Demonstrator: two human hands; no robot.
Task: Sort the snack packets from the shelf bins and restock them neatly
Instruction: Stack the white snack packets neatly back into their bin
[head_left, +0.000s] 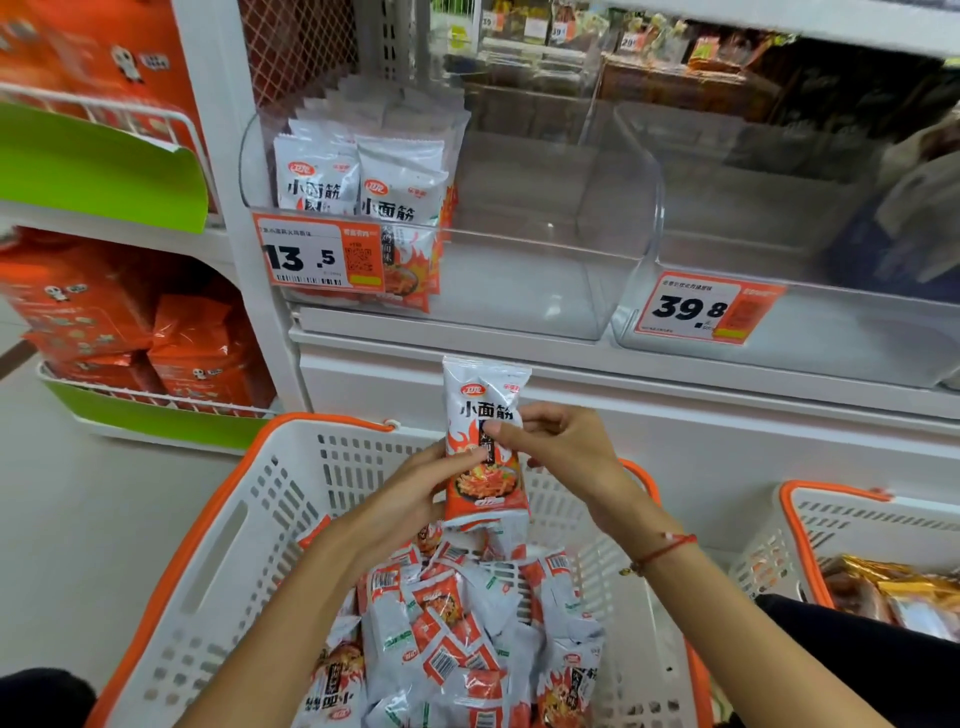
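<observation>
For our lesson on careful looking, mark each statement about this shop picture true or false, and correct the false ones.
1. Both hands hold one snack packet upright above the basket. True: the left hand and right hand grip the packet over the white basket.
2. The clear bin with the 13.5 price tag is full. False: the bin has packets only at its left end.
3. The basket under the hands is empty. False: it holds a heap of packets.
4. A red string is on the right wrist. True: the string circles it.
</observation>
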